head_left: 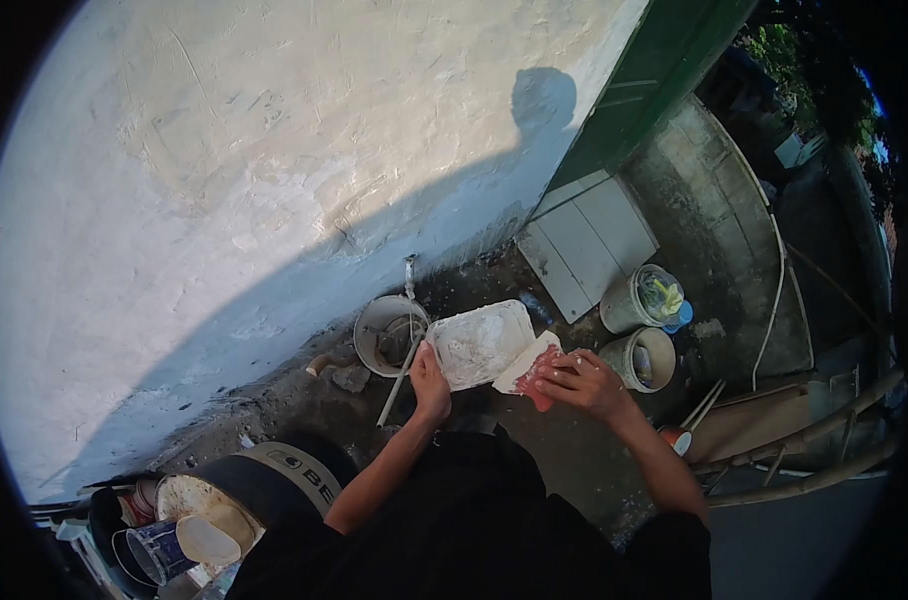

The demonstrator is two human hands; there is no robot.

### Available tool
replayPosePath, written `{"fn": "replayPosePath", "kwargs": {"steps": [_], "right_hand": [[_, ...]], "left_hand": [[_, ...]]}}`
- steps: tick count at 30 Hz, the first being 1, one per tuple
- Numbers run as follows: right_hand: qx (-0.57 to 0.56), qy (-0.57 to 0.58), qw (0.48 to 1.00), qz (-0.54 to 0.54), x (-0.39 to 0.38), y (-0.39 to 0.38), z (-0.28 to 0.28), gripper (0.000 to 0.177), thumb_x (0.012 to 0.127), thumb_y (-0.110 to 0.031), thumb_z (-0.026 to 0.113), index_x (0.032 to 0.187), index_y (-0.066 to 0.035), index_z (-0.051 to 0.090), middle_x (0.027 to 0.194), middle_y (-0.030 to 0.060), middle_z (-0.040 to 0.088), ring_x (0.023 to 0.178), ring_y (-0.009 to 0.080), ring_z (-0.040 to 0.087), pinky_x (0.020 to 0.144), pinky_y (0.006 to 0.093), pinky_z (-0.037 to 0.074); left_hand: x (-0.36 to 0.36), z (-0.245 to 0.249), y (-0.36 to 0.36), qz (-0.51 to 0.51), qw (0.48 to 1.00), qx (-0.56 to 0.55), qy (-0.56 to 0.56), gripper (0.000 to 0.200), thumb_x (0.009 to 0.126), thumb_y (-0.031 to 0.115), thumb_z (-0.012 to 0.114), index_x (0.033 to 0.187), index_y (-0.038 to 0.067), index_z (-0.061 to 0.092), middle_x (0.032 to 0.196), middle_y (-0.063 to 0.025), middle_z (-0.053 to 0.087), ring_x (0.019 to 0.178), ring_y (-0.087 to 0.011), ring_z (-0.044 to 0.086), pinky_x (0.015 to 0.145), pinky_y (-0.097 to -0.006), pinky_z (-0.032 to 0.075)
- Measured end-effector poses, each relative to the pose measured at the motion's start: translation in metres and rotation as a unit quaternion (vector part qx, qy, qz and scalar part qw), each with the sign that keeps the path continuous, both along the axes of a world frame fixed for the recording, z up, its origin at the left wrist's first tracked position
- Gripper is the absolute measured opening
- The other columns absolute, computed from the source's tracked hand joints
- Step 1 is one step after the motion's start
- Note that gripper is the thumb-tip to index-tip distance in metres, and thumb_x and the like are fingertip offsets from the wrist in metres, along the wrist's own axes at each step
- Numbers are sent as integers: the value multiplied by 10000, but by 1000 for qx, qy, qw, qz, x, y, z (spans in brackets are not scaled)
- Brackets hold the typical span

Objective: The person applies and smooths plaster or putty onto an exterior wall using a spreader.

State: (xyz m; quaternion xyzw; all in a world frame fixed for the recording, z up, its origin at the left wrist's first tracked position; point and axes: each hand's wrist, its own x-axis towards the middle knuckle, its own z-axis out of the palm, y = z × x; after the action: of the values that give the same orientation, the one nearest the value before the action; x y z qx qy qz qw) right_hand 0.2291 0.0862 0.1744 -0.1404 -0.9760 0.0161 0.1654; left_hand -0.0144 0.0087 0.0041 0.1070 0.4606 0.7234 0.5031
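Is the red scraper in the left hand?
No; the right hand grips the red scraper, while the left hand holds the white tray.

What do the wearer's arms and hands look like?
Black top, its sleeves ending around the elbows; forearms uncovered. Left hand and right hand are bare: no gloves or wristwear visible. Whitish flecks mark the right fingers.
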Motion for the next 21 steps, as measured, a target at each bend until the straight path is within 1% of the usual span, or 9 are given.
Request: {"fn": "replayPosePath", "kwargs": {"steps": [2, 5, 8, 11, 14, 17, 20, 21], "right_hand": [[-52, 60, 996, -38, -3, 2, -3, 269, 757, -94, 690, 1017, -153, 731, 982, -10, 713, 938, 182, 654, 809, 346, 531], [-124, 177, 969, -117, -19, 1, -4, 272, 768, -17, 697, 1022, -108, 736, 894, 37, 723, 810, 220, 677, 719, 340, 546], [-201, 207, 928, -234, -33, -4, -3, 220, 808, 17, 685, 1005, -71, 727, 851, 86, 715, 727, 255, 677, 649, 329, 534], [-208, 257, 898, -290, -40, -9, -11, 152, 856, -9, 669, 997, -49, 709, 829, 114, 703, 707, 270, 680, 614, 338, 519], [-225, 322, 849, -355, -48, -17, -27, 99, 863, -25, 665, 961, -29, 681, 790, 131, 686, 693, 282, 685, 586, 355, 507], [-181, 282, 860, -385, -55, -20, -28, 64, 880, -49, 652, 929, -11, 638, 761, 150, 672, 671, 294, 686, 572, 375, 505], [-205, 252, 841, -433, -56, -27, -28, 85, 897, -81, 637, 918, -9, 596, 732, 165, 656, 657, 309, 682, 567, 398, 499], [-199, 261, 832, -448, -55, -28, -25, 112, 902, -102, 641, 901, -11, 576, 725, 168, 651, 648, 308, 676, 560, 395, 484]], "left_hand": [[3, 6, -1, 0, 999, 3, 38, 417, 1093, 312, 330, 1152, -20, 577, 1043, -51, 632, 941, -90, 586, 847, -261, 489], [7, 1, -4, -3, 998, 9, 70, 411, 1095, 299, 323, 1160, -23, 571, 1078, -55, 615, 969, -94, 571, 862, -262, 478], [16, 8, -4, 10, 995, 11, 96, 410, 1095, 299, 320, 1172, -22, 562, 1104, -67, 608, 986, -108, 571, 885, -269, 477], [19, 9, -6, 22, 998, 14, 60, 414, 1095, 304, 311, 1200, -21, 547, 1120, -77, 600, 1007, -121, 573, 916, -274, 470], [21, 7, -7, 16, 999, 29, 19, 426, 1096, 312, 300, 1227, -22, 529, 1123, -82, 601, 1026, -125, 574, 930, -281, 470], [24, -2, -5, 20, 999, 31, 30, 431, 1096, 314, 290, 1226, -25, 521, 1131, -86, 601, 1030, -130, 578, 924, -283, 474], [26, 4, -2, 29, 997, 16, 63, 426, 1095, 313, 291, 1212, -26, 521, 1133, -87, 601, 1022, -130, 580, 914, -282, 479], [26, 6, -1, 31, 998, 22, 59, 428, 1095, 315, 293, 1210, -27, 521, 1130, -86, 602, 1021, -130, 580, 915, -281, 478]]}}
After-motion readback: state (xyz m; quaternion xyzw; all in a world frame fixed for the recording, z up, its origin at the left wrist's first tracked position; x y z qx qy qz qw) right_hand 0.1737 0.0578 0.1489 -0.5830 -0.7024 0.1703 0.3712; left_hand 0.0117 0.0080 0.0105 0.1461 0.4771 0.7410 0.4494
